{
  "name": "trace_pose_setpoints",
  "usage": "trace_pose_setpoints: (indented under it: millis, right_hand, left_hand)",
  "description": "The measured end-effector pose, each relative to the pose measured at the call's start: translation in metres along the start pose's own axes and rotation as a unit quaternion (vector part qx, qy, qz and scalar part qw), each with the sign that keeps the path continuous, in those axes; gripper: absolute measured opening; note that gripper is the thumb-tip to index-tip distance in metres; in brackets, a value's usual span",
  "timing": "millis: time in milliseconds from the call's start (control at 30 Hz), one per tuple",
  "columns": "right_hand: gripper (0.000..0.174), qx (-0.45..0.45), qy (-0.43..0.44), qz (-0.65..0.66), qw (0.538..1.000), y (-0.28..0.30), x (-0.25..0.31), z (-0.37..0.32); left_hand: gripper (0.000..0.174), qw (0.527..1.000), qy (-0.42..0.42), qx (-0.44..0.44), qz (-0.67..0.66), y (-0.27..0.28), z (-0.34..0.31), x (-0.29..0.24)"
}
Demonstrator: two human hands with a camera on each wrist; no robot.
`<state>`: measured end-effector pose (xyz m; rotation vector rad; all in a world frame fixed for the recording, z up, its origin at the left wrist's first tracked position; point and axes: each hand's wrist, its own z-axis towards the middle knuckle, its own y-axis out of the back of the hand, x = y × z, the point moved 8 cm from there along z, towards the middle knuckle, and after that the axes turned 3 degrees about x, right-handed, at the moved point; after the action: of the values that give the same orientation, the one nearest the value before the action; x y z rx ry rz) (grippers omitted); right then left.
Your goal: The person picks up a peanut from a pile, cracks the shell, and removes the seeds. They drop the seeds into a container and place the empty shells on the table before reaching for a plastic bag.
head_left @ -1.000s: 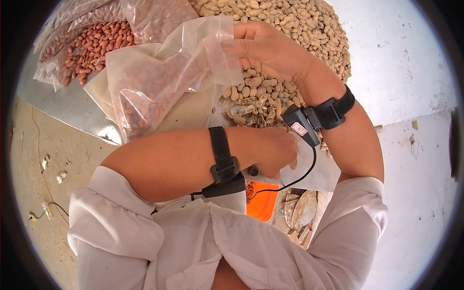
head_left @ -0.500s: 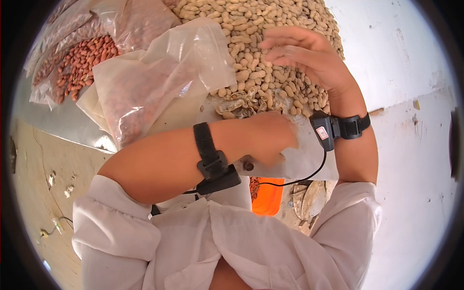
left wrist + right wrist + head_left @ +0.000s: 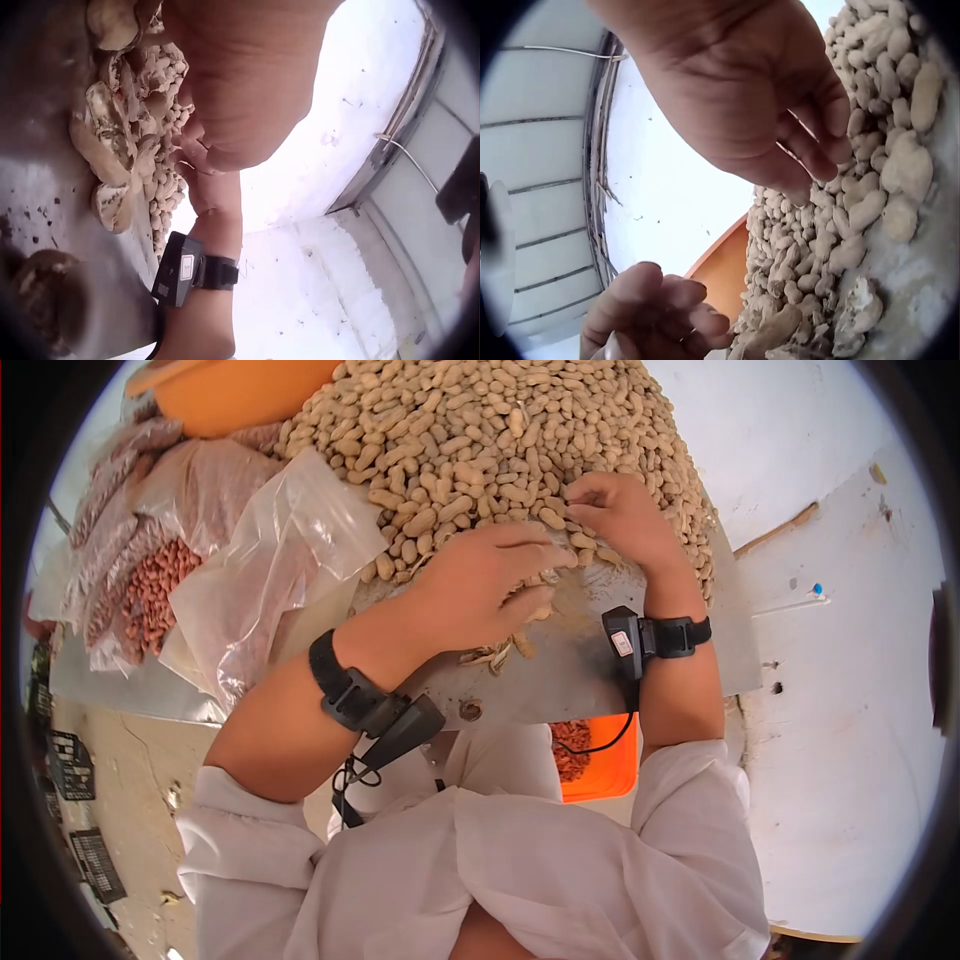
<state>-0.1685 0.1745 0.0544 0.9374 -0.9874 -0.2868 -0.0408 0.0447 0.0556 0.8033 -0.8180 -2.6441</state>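
Just above the shell scraps, my left hand (image 3: 490, 580) hovers with loosely bent fingers, and nothing is visibly held in it. My right hand (image 3: 625, 520) is at the near edge of the peanut pile (image 3: 470, 435), fingers bent downward. In the right wrist view its fingertips are over or against unshelled peanuts (image 3: 866, 210), with gaps between the fingers. Broken shells (image 3: 109, 142) lie on the metal surface beneath my left hand in the left wrist view. A clear bag (image 3: 260, 570) with red kernels lies left of my left forearm.
An orange basin (image 3: 240, 395) stands behind the pile at the far left. More filled bags and loose red kernels (image 3: 155, 595) lie at the left. Below the table edge is an orange container (image 3: 610, 760) with red contents. A white wall (image 3: 850, 660) is on the right.
My right hand let go of the clear bag's edge, then moved away to the peanut pile. My left hand moved forward from the near surface to above the shells. The head view has shifted.
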Motion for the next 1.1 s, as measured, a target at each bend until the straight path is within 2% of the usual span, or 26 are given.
trace_pose_setpoints:
  millis: [67,200,300,400,500,533,600,667,700,800,900,1033,1100]
  right_hand:
    - [0.015,0.013,0.033,-0.067,0.997,-0.010,0.000,0.002]
    - [0.020,0.018,0.016,-0.163,0.986,-0.025,-0.005,0.003]
    - [0.021,-0.011,0.053,-0.227,0.972,-0.035,-0.006,0.005]
    - [0.022,-0.043,0.087,-0.195,0.976,-0.034,0.000,-0.001]
    - [0.022,0.015,0.001,-0.007,1.000,-0.025,-0.005,-0.004]
    - [0.023,0.018,0.020,0.096,0.995,-0.024,-0.003,-0.004]
    - [0.024,0.028,0.053,0.298,0.953,-0.022,-0.004,-0.004]
    - [0.024,0.014,0.084,0.367,0.926,-0.019,0.007,-0.007]
    - [0.024,0.008,0.099,0.399,0.911,-0.017,0.012,-0.008]
    - [0.025,0.014,0.110,0.449,0.887,-0.021,0.021,-0.011]
    - [0.026,0.036,0.153,0.379,0.912,-0.025,0.028,-0.011]
    - [0.027,0.023,0.131,0.364,0.922,-0.025,0.028,-0.012]
    - [0.027,0.015,0.117,0.371,0.921,-0.026,0.026,-0.011]
  left_hand:
    - [0.032,1.000,0.003,-0.010,0.009,0.004,0.003,0.003]
    - [0.033,1.000,0.013,-0.018,0.012,0.008,0.007,0.007]
    - [0.032,0.999,0.030,-0.003,0.026,0.009,0.010,0.002]
    - [0.031,0.998,0.065,-0.013,0.019,0.009,0.009,0.009]
    - [0.034,0.987,0.111,-0.091,-0.071,0.015,0.007,0.024]
    - [0.032,0.987,0.121,-0.081,-0.060,0.016,0.006,0.023]
    - [0.032,0.952,0.221,-0.125,-0.171,0.024,0.009,0.038]
    - [0.036,0.898,0.297,-0.164,-0.280,0.023,0.012,0.049]
    - [0.037,0.880,0.323,-0.156,-0.312,0.018,0.011,0.055]
    - [0.040,0.828,0.369,-0.144,-0.397,0.002,0.006,0.068]
    - [0.036,0.818,0.358,-0.175,-0.414,-0.007,0.003,0.074]
    - [0.030,0.861,0.304,-0.157,-0.377,-0.005,0.005,0.072]
    - [0.027,0.830,0.310,-0.171,-0.431,-0.007,0.002,0.073]
